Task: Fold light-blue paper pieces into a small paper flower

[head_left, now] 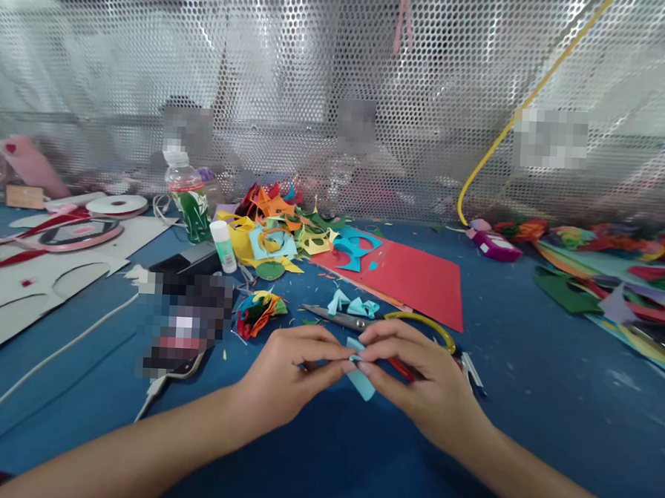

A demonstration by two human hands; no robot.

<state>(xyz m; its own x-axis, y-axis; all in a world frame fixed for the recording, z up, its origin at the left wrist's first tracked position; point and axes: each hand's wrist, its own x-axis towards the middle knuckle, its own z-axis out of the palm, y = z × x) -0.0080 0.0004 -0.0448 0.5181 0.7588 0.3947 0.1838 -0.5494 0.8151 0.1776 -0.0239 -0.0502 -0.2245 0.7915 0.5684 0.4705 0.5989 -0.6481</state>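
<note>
Between my two hands, above the blue table, is a small folded piece of light blue paper (362,384). The fingertips of my left hand (290,366) pinch it from the left. My right hand (423,369) grips its right side between thumb and fingers. Just beyond the fingers lie folded light blue paper pieces (355,305) and a pair of scissors (343,319) with yellow handles, partly hidden behind my right hand. A multicoloured ball of folded paper (259,312) sits to the left of them.
Red paper sheets (420,276) and a heap of coloured scraps (278,220) lie further back. At left are a glue stick (223,246), a bottle (189,197) and a phone (188,331) on a white cable. A perforated metal screen (296,91) closes the table's far side.
</note>
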